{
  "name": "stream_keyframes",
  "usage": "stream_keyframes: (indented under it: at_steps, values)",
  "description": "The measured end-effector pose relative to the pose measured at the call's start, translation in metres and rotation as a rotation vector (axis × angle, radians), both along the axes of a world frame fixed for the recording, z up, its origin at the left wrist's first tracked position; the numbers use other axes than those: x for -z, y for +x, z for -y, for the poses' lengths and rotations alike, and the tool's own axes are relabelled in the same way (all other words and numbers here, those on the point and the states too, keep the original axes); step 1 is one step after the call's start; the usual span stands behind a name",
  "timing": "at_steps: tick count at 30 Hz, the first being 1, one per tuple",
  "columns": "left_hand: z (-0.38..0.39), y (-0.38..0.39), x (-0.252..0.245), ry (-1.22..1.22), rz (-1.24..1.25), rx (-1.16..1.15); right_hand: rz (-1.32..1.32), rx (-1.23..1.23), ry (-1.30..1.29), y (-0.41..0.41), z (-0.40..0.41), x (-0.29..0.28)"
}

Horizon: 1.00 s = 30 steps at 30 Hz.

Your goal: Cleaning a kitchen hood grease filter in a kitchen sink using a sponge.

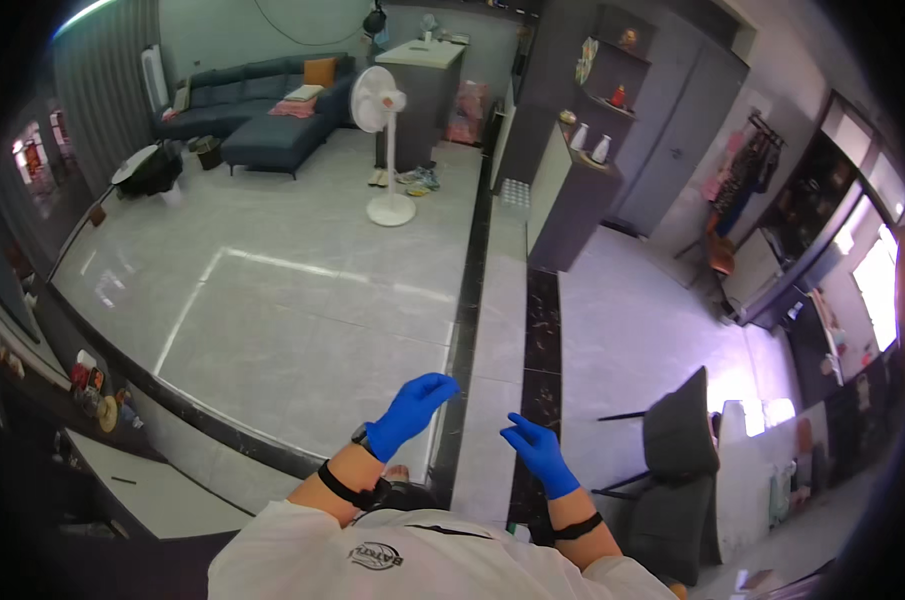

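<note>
My left hand (pixel 413 414), in a blue glove, is raised in front of my body over the grey tiled floor (pixel 310 337). Its fingers are bent together towards the right, and no object shows in them. To its right, my right hand (pixel 540 452), also gloved in blue, hangs over a dark stone strip (pixel 542 330) in the floor. Thumb and forefinger of that hand stand slightly apart with nothing between them. The two hands do not touch each other. Black straps circle both forearms.
A white pedestal fan (pixel 391 150) stands ahead, near a counter (pixel 422 54) and a dark blue sofa (pixel 272 142). Dark chairs (pixel 677 435) are at the right beside a white table (pixel 756 465). An open white drawer or cabinet top (pixel 152 487) lies low at the left.
</note>
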<state>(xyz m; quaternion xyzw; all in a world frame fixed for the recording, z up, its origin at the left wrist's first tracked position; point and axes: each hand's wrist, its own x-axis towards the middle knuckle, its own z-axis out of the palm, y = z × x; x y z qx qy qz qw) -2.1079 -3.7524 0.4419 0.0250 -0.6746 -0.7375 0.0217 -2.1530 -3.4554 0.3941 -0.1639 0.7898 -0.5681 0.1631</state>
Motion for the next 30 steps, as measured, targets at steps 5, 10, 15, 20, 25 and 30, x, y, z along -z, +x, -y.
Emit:
stream_keyframes:
  at_steps: [5,10,15,20,25,30]
  values:
    - [0.001,-0.173,-0.009,-0.039,-0.014,0.216,-0.176,0.125,0.026,-0.120,0.022,-0.040]
    - [-0.035,-0.317,-0.016,-0.089,-0.007,0.444,-0.115,0.208,0.095,-0.221,-0.013,-0.019]
    - [-0.075,-0.471,0.028,-0.255,0.059,0.585,0.108,0.431,0.132,-0.353,-0.079,0.036]
    - [-0.106,-0.615,-0.022,-0.252,0.004,0.651,-0.019,0.498,0.039,-0.504,-0.122,0.010]
    - [-0.135,-0.754,-0.015,-0.222,-0.038,0.612,-0.145,0.531,0.023,-0.632,-0.150,-0.023]
    - [-0.189,-0.889,0.007,-0.222,0.005,0.701,-0.019,0.539,0.102,-0.726,-0.196,-0.008]
